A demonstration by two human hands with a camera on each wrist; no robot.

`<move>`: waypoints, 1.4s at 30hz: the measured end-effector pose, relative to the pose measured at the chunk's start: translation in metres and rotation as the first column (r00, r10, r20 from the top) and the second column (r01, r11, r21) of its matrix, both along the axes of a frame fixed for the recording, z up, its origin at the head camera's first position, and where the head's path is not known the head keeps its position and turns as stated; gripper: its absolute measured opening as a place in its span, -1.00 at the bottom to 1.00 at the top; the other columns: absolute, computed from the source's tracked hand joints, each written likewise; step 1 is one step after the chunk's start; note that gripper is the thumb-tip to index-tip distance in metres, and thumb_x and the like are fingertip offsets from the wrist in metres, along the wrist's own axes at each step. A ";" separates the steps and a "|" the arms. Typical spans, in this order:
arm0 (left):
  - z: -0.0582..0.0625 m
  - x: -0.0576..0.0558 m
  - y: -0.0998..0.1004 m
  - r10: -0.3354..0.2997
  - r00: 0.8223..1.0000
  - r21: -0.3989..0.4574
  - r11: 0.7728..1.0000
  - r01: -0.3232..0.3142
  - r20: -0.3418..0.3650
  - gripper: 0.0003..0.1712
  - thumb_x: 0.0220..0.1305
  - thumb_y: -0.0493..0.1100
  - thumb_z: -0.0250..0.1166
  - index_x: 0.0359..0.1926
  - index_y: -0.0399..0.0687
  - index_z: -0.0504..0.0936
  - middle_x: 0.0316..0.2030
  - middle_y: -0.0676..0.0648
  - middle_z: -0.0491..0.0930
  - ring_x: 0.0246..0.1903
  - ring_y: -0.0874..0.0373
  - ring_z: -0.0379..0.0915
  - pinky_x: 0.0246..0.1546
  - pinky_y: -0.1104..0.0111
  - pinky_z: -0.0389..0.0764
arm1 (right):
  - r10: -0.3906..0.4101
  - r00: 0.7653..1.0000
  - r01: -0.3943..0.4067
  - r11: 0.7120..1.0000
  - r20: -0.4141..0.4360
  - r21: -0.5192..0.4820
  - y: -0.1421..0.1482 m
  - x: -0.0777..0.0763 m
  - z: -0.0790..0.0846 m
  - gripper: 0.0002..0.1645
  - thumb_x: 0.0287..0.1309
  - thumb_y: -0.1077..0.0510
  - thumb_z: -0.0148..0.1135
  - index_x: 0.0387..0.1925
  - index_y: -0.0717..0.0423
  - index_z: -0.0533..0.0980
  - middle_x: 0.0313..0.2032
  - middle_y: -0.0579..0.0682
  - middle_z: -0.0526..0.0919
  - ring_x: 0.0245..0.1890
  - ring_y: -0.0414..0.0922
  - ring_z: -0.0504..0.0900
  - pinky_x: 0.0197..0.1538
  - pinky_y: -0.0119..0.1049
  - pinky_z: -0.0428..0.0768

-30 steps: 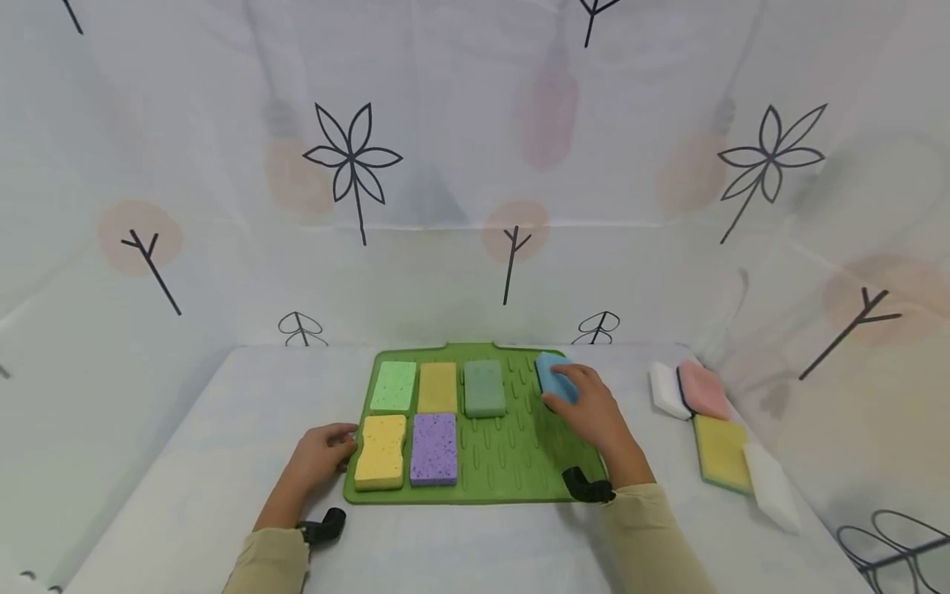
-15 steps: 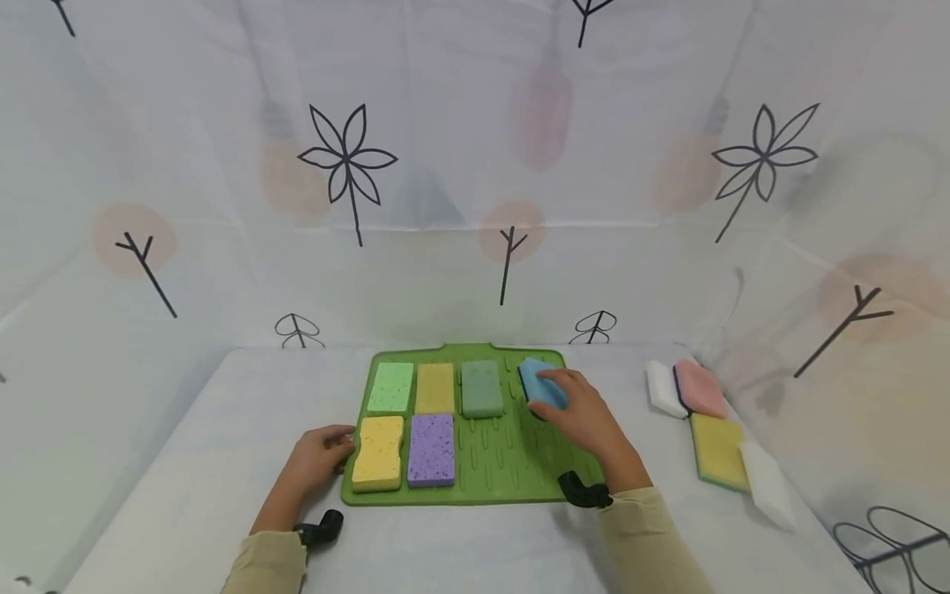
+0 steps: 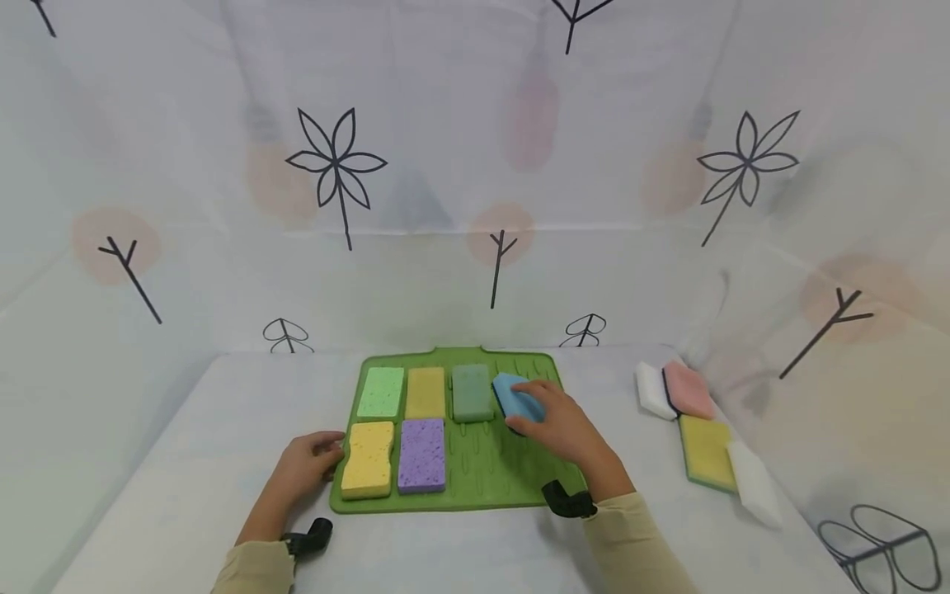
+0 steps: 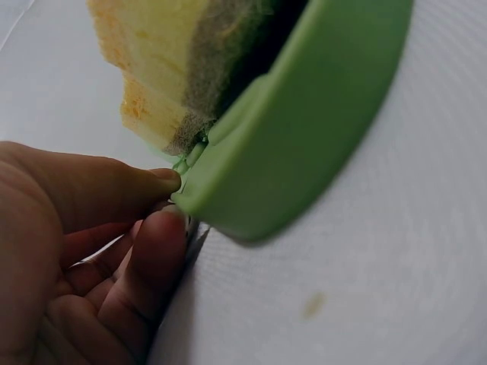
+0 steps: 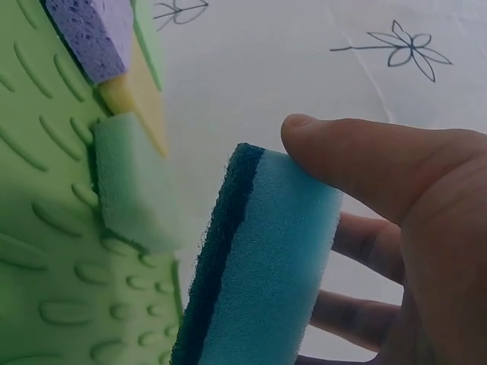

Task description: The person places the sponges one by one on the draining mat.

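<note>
A light blue sponge (image 3: 518, 398) with a dark scouring side is held by my right hand (image 3: 557, 421) over the right part of a green ridged mat (image 3: 482, 483). In the right wrist view the thumb grips one end of the blue sponge (image 5: 274, 251), fingers behind it. My left hand (image 3: 306, 464) pinches the mat's left edge between thumb and fingers, beside a yellow sponge (image 3: 368, 460). On the mat also lie a purple sponge (image 3: 422, 455), a light green sponge (image 3: 381, 393), a second yellow sponge (image 3: 425, 393) and a grey-green sponge (image 3: 472, 393), just left of the blue one.
At the right of the table lie a white sponge (image 3: 655, 392), a pink sponge (image 3: 688, 389), a yellow and green sponge (image 3: 707, 452) and another white piece (image 3: 753, 487). A white patterned cloth (image 3: 416, 272) rises behind and at both sides.
My right hand has moved left with the blue sponge, towards the grey-green one. My left hand stays at the mat's edge. The whole view has shifted slightly.
</note>
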State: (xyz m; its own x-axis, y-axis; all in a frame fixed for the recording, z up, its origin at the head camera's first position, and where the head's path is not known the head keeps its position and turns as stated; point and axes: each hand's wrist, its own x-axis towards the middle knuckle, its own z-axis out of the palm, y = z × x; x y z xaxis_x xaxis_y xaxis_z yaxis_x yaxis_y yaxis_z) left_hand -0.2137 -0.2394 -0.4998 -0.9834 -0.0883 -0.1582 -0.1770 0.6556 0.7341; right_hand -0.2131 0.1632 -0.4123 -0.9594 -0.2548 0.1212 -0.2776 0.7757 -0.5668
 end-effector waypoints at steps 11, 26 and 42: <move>0.002 0.001 -0.001 -0.014 1.000 -0.008 1.000 0.014 0.002 -0.54 0.16 -0.08 0.17 0.10 -0.09 0.49 -0.26 -0.07 0.54 -0.45 0.22 0.46 -0.44 0.40 0.46 | 0.039 0.999 -0.038 0.999 -0.015 0.028 -0.008 0.002 -0.003 -0.33 -0.04 -0.35 0.15 0.14 -0.30 0.37 0.21 -0.02 0.31 0.14 0.01 0.38 0.01 0.04 0.44; -0.002 0.000 -0.003 -0.013 1.000 -0.003 1.000 0.013 -0.007 -0.54 0.16 -0.10 0.17 0.10 -0.11 0.49 -0.26 -0.07 0.54 -0.47 0.23 0.46 -0.45 0.41 0.49 | 0.117 0.993 -0.118 0.991 0.009 0.063 -0.019 0.008 -0.004 -0.37 -0.05 -0.31 0.20 0.10 -0.27 0.42 0.13 -0.09 0.41 0.07 -0.10 0.42 0.00 -0.09 0.44; -0.003 -0.003 -0.004 -0.001 1.000 -0.011 1.000 0.002 0.021 -0.53 0.16 -0.06 0.16 0.12 -0.04 0.47 -0.24 -0.04 0.53 -0.41 0.21 0.46 -0.40 0.40 0.45 | 0.195 0.979 -0.202 0.971 0.064 0.125 -0.025 0.007 -0.013 -0.35 -0.01 -0.33 0.14 0.12 -0.22 0.40 0.14 -0.07 0.43 0.11 -0.07 0.41 0.06 -0.04 0.42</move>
